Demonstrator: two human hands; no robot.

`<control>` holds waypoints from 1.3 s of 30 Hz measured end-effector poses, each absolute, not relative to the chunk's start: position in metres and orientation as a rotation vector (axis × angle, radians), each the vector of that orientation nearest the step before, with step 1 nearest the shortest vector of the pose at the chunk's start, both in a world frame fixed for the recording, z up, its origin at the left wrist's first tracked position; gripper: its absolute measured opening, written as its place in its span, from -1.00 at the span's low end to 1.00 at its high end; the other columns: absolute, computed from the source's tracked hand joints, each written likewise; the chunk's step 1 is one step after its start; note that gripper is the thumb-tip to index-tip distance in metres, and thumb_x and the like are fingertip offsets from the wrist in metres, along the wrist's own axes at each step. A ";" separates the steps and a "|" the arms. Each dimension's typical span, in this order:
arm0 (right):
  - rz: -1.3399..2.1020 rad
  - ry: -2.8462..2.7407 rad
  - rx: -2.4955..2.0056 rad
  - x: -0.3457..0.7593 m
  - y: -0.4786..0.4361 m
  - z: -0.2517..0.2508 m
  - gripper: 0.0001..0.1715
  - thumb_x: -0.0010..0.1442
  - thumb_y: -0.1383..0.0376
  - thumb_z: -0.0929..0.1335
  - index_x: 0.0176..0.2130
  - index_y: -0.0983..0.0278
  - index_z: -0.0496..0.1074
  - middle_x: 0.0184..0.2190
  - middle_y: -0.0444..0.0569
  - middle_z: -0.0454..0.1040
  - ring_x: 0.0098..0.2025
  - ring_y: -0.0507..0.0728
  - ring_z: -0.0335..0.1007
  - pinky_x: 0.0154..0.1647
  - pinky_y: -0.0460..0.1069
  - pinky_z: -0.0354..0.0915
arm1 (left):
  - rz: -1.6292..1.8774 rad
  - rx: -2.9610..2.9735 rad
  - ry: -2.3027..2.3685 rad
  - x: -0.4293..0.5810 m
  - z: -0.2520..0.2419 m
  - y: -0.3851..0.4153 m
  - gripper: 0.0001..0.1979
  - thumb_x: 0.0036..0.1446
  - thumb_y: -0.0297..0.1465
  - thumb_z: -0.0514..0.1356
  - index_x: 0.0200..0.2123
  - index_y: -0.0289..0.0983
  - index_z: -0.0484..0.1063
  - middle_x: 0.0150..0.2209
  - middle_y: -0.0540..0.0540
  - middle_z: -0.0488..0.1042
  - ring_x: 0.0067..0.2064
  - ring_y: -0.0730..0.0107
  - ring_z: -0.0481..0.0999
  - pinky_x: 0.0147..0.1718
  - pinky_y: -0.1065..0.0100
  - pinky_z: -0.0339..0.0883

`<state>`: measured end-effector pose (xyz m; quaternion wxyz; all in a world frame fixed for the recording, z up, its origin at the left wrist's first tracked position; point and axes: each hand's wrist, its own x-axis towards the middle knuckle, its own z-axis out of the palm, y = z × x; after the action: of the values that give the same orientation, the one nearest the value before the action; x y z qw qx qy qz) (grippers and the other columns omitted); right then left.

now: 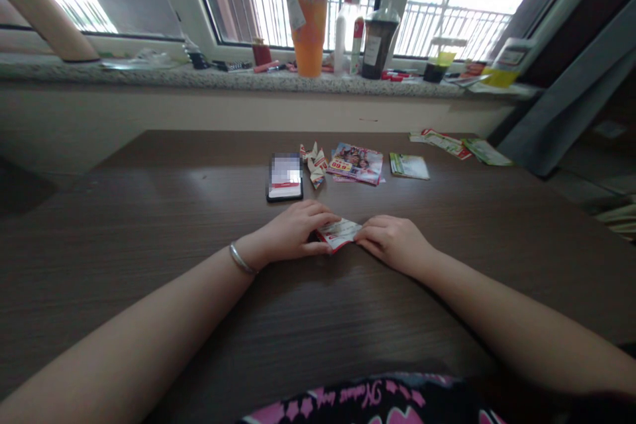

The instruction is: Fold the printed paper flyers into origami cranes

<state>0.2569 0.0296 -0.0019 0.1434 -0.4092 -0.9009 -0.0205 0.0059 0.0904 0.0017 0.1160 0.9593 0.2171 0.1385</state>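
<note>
A small folded piece of printed paper (340, 232), white with red edges, lies on the dark wooden table (209, 305) between my hands. My left hand (302, 228) grips its left side, thumb at the near edge and fingers over the top. At the paper's right corner, the fingertips of my right hand (392, 240) are pinched together on it. Just beyond my left hand lies a phone (285, 177) with its screen lit and partly blurred. Beside the phone rests a folded paper figure (315, 164) with pointed ends.
Farther back lie a stack of colourful flyers (356, 163), a green-and-white card pile (409, 165) and printed strips (446, 144). On the stone windowsill (238, 79) stand an orange drink cup (309, 23), a dark drink cup (378, 45), bottles and small items.
</note>
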 end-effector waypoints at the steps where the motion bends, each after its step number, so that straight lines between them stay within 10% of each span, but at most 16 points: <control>1: -0.054 -2.599 -1.185 0.256 0.029 -0.001 -0.74 0.32 0.24 0.26 -0.28 0.23 0.52 -0.31 -0.06 0.56 -0.24 0.11 0.46 -0.26 -0.04 0.28 | 0.401 2.803 0.640 0.006 0.002 0.090 -0.45 0.15 -0.04 0.18 0.09 -0.24 0.35 0.04 -0.21 0.41 0.05 0.10 0.37 0.07 0.11 0.21; 31: 0.820 -2.271 -1.056 0.267 0.045 -0.008 -0.85 0.13 0.25 0.43 -0.44 0.26 0.52 -0.36 -0.04 0.53 -0.30 0.06 0.45 -0.24 -0.03 0.33 | 0.466 2.671 0.875 0.005 -0.014 0.088 -0.24 0.12 -0.27 0.21 0.31 -0.30 -0.02 0.26 -0.33 0.17 0.27 0.07 0.16 0.21 0.04 0.12; 39: 0.637 -2.388 -1.214 0.260 0.036 0.003 -0.68 0.06 0.17 0.47 -0.17 0.25 0.51 -0.26 -0.04 0.48 -0.31 0.06 0.38 -0.30 -0.06 0.27 | 0.581 2.619 0.930 0.010 -0.016 0.087 -0.12 0.16 -0.25 0.21 0.36 -0.28 -0.27 0.26 -0.38 0.14 0.26 0.04 0.19 0.17 0.00 0.16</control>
<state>0.2596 0.0364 0.0030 0.1928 -0.4325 -0.8510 0.2271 0.0095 0.0866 -0.0160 0.1508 0.9119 0.3237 0.2022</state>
